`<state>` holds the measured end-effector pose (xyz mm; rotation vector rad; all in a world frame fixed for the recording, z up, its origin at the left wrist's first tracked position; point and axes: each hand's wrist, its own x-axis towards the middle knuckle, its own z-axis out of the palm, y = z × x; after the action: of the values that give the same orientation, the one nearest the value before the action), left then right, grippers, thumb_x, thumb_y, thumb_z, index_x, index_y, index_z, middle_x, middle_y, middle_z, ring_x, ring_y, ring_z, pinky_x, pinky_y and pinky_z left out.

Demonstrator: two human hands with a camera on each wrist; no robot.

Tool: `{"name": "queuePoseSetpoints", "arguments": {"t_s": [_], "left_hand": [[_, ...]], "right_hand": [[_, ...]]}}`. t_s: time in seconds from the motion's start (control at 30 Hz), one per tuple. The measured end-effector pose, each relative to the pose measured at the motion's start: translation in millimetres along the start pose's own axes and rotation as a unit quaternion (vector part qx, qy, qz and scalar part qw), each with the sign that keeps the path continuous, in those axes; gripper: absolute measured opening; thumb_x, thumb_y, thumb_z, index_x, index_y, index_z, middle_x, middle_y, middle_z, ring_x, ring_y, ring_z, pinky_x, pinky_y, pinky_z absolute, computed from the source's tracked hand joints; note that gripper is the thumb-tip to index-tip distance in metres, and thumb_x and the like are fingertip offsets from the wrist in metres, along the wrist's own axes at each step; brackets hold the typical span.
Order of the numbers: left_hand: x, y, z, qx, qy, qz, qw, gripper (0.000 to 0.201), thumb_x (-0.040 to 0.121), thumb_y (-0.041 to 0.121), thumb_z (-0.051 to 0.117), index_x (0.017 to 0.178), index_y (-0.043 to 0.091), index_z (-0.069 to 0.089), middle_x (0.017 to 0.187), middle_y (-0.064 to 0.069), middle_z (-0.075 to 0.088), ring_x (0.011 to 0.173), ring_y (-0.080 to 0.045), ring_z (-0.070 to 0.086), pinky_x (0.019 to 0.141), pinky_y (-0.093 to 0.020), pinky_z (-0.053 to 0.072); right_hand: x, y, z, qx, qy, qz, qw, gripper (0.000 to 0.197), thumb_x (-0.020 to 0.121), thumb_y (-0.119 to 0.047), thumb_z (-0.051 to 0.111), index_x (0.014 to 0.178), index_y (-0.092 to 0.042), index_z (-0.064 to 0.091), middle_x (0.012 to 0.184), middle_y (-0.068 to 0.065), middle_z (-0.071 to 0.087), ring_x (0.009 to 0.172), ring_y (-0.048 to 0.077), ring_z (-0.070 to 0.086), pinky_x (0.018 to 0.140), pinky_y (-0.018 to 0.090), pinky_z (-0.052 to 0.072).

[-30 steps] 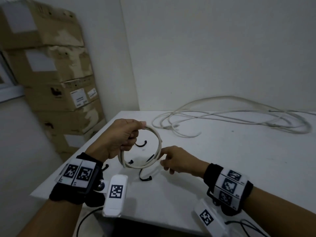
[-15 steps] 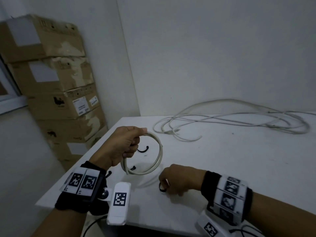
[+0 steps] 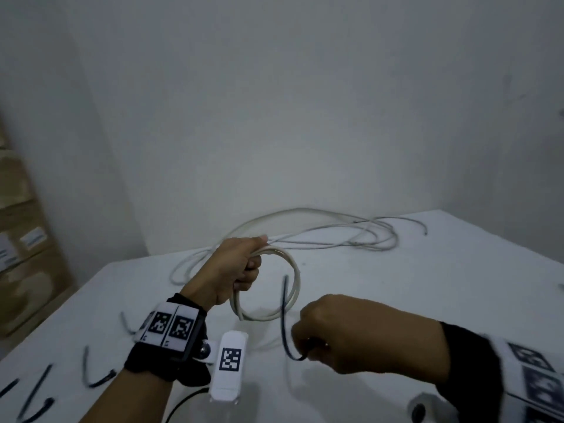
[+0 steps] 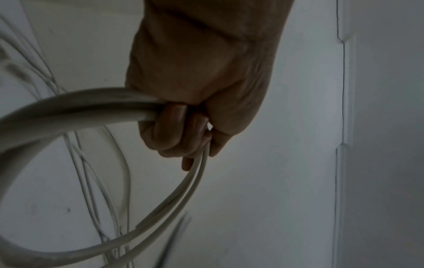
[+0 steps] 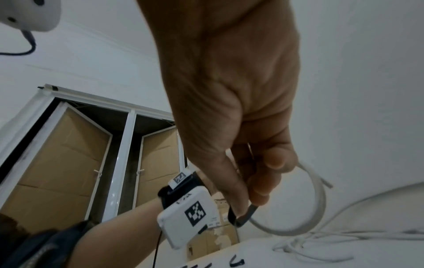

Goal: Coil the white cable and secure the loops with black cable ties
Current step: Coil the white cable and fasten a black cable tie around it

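My left hand (image 3: 248, 265) grips a small coil of white cable (image 3: 294, 285) at its upper left and holds it upright above the table. In the left wrist view the fingers (image 4: 176, 130) curl round the doubled loops of the coil (image 4: 69, 110). Just below and right of the coil, my right hand (image 3: 306, 346) pinches one end of a black cable tie (image 3: 284, 315). The tie curves upward in front of the coil's lower right. In the right wrist view thumb and fingers (image 5: 259, 192) clamp the tie's end (image 5: 243, 215), with the coil (image 5: 320, 203) behind.
A long loose run of white cable (image 3: 335, 236) sprawls along the back of the white table (image 3: 442, 300) against the wall. Several spare black ties (image 3: 94, 377) lie at the front left. Stacked cardboard boxes (image 3: 18, 239) stand left of the table.
My right hand went down to the table, picked up a black tie and lifted it toward the coil. The left hand kept its grip. The head view swung right.
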<state>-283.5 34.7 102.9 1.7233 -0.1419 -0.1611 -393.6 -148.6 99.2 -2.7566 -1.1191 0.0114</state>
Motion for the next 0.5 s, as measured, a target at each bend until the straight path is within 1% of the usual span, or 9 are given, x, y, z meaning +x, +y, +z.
{"name": "queuePoseSetpoints", "arguments": {"t_s": [0.03, 0.07, 0.13, 0.17, 0.23, 0.3, 0.37, 0.43, 0.5], "left_hand": [[4, 4, 15, 0.003, -0.018, 0.002, 1.0, 0.029, 0.098, 0.029, 0.048, 0.073, 0.014, 0.043, 0.049, 0.003, 0.03, 0.036, -0.009, 0.019, 0.039, -0.016, 0.013], [6, 7, 29, 0.01, -0.033, 0.005, 0.999, 0.03, 0.098, 0.029, 0.048, 0.073, 0.014, 0.044, 0.049, 0.003, 0.031, 0.036, -0.009, 0.02, 0.038, -0.016, 0.014], [9, 11, 54, 0.029, -0.055, 0.016, 0.998, 0.033, 0.098, 0.029, 0.048, 0.068, 0.016, 0.043, 0.05, 0.002, 0.032, 0.037, -0.009, 0.021, 0.037, -0.017, 0.016], [10, 12, 63, 0.038, -0.063, 0.022, 0.997, 0.034, 0.098, 0.029, 0.048, 0.067, 0.016, 0.042, 0.05, 0.002, 0.033, 0.037, -0.01, 0.022, 0.037, -0.017, 0.017], [10, 12, 78, 0.053, -0.076, 0.03, 0.995, 0.036, 0.098, 0.028, 0.05, 0.065, 0.017, 0.04, 0.05, 0.001, 0.033, 0.038, -0.01, 0.022, 0.038, -0.017, 0.016], [10, 12, 86, 0.059, -0.079, 0.033, 0.995, 0.037, 0.097, 0.027, 0.051, 0.065, 0.019, 0.036, 0.051, 0.001, 0.032, 0.038, -0.011, 0.021, 0.039, -0.018, 0.016], [11, 10, 89, 0.062, -0.084, 0.033, 0.994, 0.037, 0.098, 0.027, 0.049, 0.064, 0.019, 0.035, 0.051, 0.0, 0.031, 0.038, -0.011, 0.021, 0.039, -0.018, 0.017], [13, 7, 90, 0.066, -0.091, 0.027, 0.993, 0.035, 0.098, 0.027, 0.047, 0.067, 0.017, 0.038, 0.051, 0.0, 0.031, 0.038, -0.011, 0.021, 0.039, -0.018, 0.018], [14, 3, 88, 0.067, -0.093, 0.019, 0.993, 0.026, 0.097, 0.025, 0.048, 0.076, 0.011, 0.047, 0.051, 0.002, 0.03, 0.038, -0.01, 0.021, 0.038, -0.018, 0.018]], "right_hand": [[-3, 5, 2, -0.007, -0.01, 0.005, 1.0, 0.016, 0.091, -0.01, 0.053, 0.1, -0.014, 0.065, 0.101, 0.002, 0.063, 0.086, 0.015, 0.052, 0.054, 0.01, 0.025], [-4, 11, 4, -0.012, -0.016, 0.01, 1.0, 0.016, 0.09, -0.008, 0.054, 0.099, -0.013, 0.065, 0.1, 0.003, 0.063, 0.082, 0.014, 0.049, 0.056, 0.013, 0.029], [-6, 27, 5, -0.011, -0.02, 0.029, 0.999, 0.018, 0.088, -0.005, 0.056, 0.1, -0.013, 0.066, 0.099, 0.003, 0.064, 0.077, 0.01, 0.044, 0.062, 0.02, 0.038], [-8, 35, 4, -0.012, -0.014, 0.041, 0.999, 0.019, 0.087, -0.004, 0.056, 0.1, -0.013, 0.067, 0.099, 0.002, 0.064, 0.076, 0.008, 0.043, 0.065, 0.023, 0.038], [-10, 51, 0, -0.021, 0.012, 0.058, 0.998, 0.02, 0.087, -0.005, 0.057, 0.1, -0.016, 0.068, 0.099, 0.0, 0.065, 0.075, 0.006, 0.044, 0.068, 0.02, 0.035], [-13, 62, -7, -0.039, 0.051, 0.072, 0.995, 0.018, 0.088, -0.008, 0.056, 0.099, -0.017, 0.068, 0.097, -0.002, 0.064, 0.076, 0.008, 0.047, 0.061, 0.013, 0.031], [-16, 70, -14, -0.052, 0.09, 0.077, 0.992, 0.016, 0.09, -0.01, 0.053, 0.097, -0.016, 0.067, 0.095, -0.002, 0.063, 0.075, 0.007, 0.043, 0.054, 0.011, 0.03], [-17, 74, -17, -0.053, 0.121, 0.068, 0.989, 0.016, 0.091, -0.011, 0.052, 0.096, -0.014, 0.066, 0.092, -0.001, 0.062, 0.073, 0.006, 0.041, 0.053, 0.01, 0.028], [-17, 74, -17, -0.055, 0.145, 0.057, 0.986, 0.016, 0.092, -0.012, 0.05, 0.096, -0.014, 0.065, 0.089, -0.002, 0.059, 0.073, 0.007, 0.04, 0.053, 0.01, 0.027]]}}
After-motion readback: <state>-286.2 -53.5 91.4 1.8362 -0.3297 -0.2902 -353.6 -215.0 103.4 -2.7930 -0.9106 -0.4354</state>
